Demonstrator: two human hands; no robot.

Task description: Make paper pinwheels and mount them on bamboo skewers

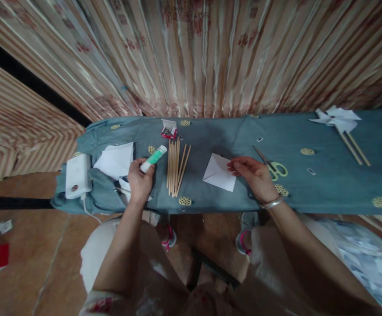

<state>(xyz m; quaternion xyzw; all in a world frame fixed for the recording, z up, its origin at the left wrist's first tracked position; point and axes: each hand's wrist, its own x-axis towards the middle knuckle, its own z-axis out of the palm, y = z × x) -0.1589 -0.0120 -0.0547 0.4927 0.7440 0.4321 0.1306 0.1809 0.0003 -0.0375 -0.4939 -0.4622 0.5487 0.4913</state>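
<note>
My left hand (140, 180) is closed around a white and green glue stick (154, 159), held slanting above the cloth. To the right lies a white square of paper (219, 173) with crease lines across it. The fingers of my right hand (255, 175) are pinched at its upper right corner and cover that corner. Between my hands lie several thin wooden sticks (174, 169), side by side. Scissors with light green handles (278, 171) rest just beyond my right hand, which partly hides them.
A small red box of metal pieces (169, 131) stands open behind the sticks. White paper sheets (115, 160) and a white device with a cable (78, 175) are at the left. White paper pinwheels on sticks (339, 120) lie far right. A patterned curtain (197, 57) hangs behind the table.
</note>
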